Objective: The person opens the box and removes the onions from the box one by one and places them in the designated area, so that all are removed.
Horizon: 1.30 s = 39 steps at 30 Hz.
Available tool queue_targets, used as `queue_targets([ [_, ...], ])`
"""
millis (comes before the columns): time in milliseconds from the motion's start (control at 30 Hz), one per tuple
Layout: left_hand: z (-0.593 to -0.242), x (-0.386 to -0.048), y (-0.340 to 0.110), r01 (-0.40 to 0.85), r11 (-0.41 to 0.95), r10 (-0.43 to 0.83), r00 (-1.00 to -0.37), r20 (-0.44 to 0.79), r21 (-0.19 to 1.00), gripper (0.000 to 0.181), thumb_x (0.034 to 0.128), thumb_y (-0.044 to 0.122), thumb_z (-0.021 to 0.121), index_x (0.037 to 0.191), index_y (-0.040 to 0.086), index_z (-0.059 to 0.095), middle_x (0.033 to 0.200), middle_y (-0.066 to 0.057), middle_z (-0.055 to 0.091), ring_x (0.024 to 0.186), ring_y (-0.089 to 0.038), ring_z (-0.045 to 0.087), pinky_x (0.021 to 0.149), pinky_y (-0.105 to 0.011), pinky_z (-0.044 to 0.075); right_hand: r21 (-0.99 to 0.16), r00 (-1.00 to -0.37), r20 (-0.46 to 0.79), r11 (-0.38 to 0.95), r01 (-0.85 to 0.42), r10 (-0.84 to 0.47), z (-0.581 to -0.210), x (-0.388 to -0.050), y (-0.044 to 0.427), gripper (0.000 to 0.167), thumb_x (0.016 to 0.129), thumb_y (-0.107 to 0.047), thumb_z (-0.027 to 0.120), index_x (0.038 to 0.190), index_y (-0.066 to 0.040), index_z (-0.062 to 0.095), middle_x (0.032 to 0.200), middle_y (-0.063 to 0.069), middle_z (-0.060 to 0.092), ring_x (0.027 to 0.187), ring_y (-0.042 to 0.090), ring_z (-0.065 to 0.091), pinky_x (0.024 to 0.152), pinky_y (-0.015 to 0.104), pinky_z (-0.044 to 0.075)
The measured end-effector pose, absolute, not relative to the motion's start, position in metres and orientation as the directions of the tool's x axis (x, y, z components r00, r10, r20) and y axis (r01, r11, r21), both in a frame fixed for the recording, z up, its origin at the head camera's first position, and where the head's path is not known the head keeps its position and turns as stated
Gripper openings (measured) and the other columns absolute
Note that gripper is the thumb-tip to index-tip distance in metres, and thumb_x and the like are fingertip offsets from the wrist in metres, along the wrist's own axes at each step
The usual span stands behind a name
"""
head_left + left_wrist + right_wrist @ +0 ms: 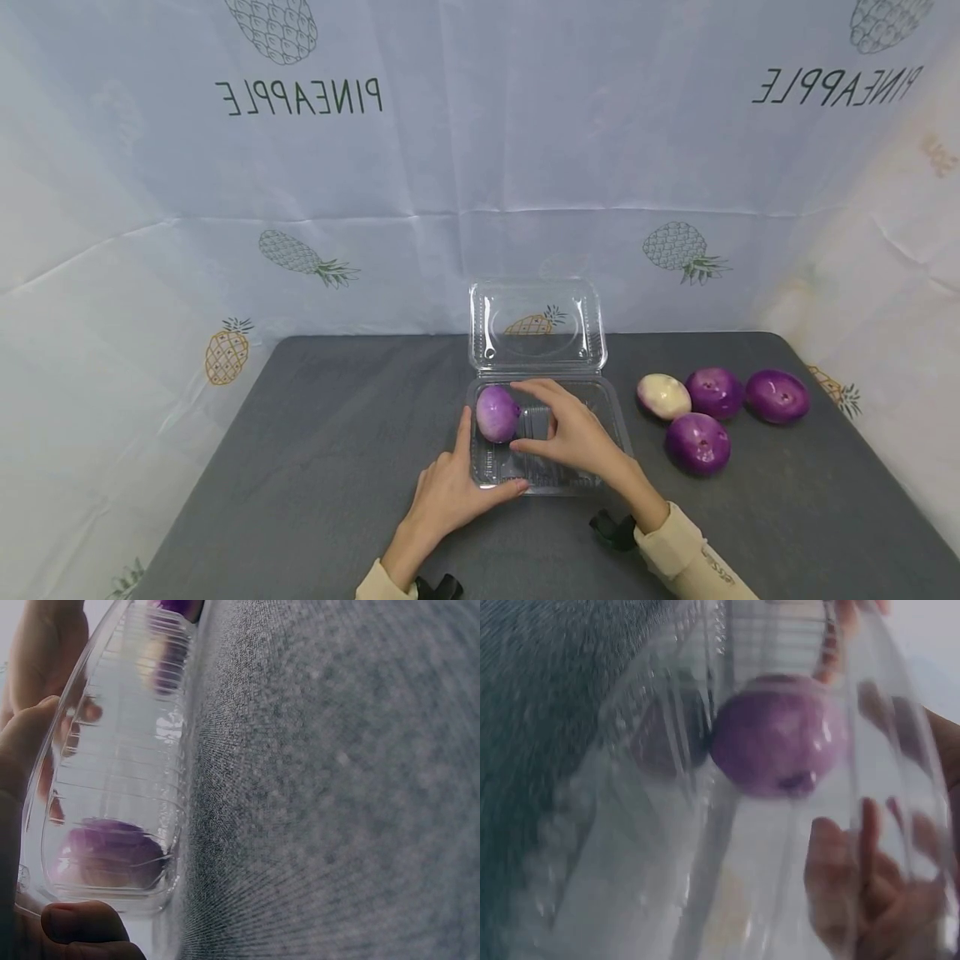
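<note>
A clear plastic clamshell box (615, 408) lies unfolded on the grey table, with its lid (536, 363) standing up at the back. Inside the tray, at the left, sits a shiny purple, onion-like bulb (495, 414). My left hand (452, 492) steadies the front left corner: the forefinger lies along the left side, and the thumb reaches along the front rim. Over the tray is my right hand (572, 433), thumb and fingers spread apart just right of the bulb, holding nothing. Through the clear wall, the right wrist view shows the bulb (780, 739).
Right of the box, on the table (337, 433), lie a cream-and-purple bulb (664, 397) and three purple ones: one behind (715, 392), one at the far right (777, 396) and one in front (698, 443). A pineapple-printed cloth (510, 167) hangs behind the table.
</note>
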<state>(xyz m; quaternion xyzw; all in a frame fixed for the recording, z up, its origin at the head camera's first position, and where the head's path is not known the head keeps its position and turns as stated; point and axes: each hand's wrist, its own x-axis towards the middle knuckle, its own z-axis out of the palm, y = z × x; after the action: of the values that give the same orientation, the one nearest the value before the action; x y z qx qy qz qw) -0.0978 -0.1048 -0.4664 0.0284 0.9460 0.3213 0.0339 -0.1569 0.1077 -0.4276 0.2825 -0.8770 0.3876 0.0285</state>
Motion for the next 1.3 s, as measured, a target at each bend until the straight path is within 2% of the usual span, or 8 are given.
queue_targets([
  [400,-0.466,-0.098,-0.104,0.021,0.792,0.073,-0.996,-0.060,0.611,0.135,0.0682,0.083,0.073,0.166,0.013,0.010,0.058,0.001,0.050,0.054,-0.012,0.042,0.051,-0.031,0.037,-0.655,-0.875,0.225,0.598,-0.461,-0.428,-0.440,-0.164,0.088,0.081,0.072,-0.031,0.094,0.143,-0.016,0.058,0.137,0.010,0.061,0.058,0.001,0.047,0.056,0.020,0.045],
  [500,-0.466,-0.099,-0.104,0.021,0.793,0.073,-0.995,-0.062,0.608,0.135,0.0689,0.081,0.073,0.166,0.013,0.010,0.058,0.001,0.051,0.054,-0.012,0.042,0.050,-0.031,0.037,-0.639,-0.887,0.214,0.628,-0.444,-0.409,-0.441,-0.164,0.086,0.083,0.070,-0.034,0.095,0.143,-0.016,0.059,0.135,0.009,0.063,0.067,0.006,0.053,0.062,0.023,0.047],
  [633,-0.465,-0.099,-0.105,0.022,0.795,0.073,-0.996,-0.060,0.606,0.134,0.0693,0.079,0.075,0.166,0.012,0.010,0.059,0.000,0.051,0.055,-0.013,0.044,0.051,-0.032,0.038,-0.628,-0.893,0.216,0.644,-0.437,-0.396,-0.444,-0.164,0.084,0.085,0.070,-0.036,0.095,0.143,-0.015,0.058,0.136,0.009,0.063,0.094,0.018,0.065,0.078,0.037,0.055],
  [733,-0.466,-0.098,-0.105,0.023,0.798,0.071,-0.996,-0.055,0.602,0.134,0.0688,0.079,0.075,0.166,0.012,0.011,0.061,-0.001,0.053,0.056,-0.014,0.046,0.053,-0.033,0.039,-0.631,-0.892,0.225,0.639,-0.440,-0.393,-0.447,-0.163,0.083,0.085,0.070,-0.036,0.095,0.144,-0.015,0.058,0.138,0.009,0.063,0.112,0.025,0.067,0.088,0.048,0.056],
  [800,-0.466,-0.098,-0.105,0.026,0.799,0.071,-0.996,-0.051,0.600,0.134,0.0686,0.079,0.075,0.165,0.012,0.011,0.062,-0.001,0.054,0.057,-0.014,0.047,0.053,-0.034,0.040,-0.633,-0.892,0.229,0.636,-0.441,-0.391,-0.448,-0.164,0.083,0.085,0.070,-0.036,0.095,0.144,-0.015,0.058,0.138,0.009,0.063,0.119,0.027,0.066,0.091,0.051,0.055],
  [1067,-0.467,-0.098,-0.105,0.030,0.801,0.068,-0.997,-0.042,0.598,0.135,0.0676,0.080,0.075,0.165,0.011,0.013,0.066,-0.004,0.060,0.059,-0.014,0.050,0.054,-0.035,0.042,-0.647,-0.889,0.240,0.619,-0.446,-0.389,-0.452,-0.166,0.079,0.085,0.069,-0.033,0.096,0.143,-0.013,0.058,0.136,0.011,0.065,0.121,0.030,0.065,0.094,0.051,0.055],
  [1300,-0.467,-0.098,-0.106,0.037,0.801,0.073,-0.997,-0.036,0.597,0.134,0.0680,0.078,0.076,0.165,0.012,0.013,0.068,-0.006,0.062,0.060,-0.014,0.051,0.056,-0.036,0.044,-0.644,-0.887,0.252,0.618,-0.452,-0.387,-0.453,-0.167,0.076,0.085,0.069,-0.034,0.096,0.143,-0.013,0.059,0.133,0.011,0.066,0.117,0.029,0.067,0.091,0.050,0.056],
])
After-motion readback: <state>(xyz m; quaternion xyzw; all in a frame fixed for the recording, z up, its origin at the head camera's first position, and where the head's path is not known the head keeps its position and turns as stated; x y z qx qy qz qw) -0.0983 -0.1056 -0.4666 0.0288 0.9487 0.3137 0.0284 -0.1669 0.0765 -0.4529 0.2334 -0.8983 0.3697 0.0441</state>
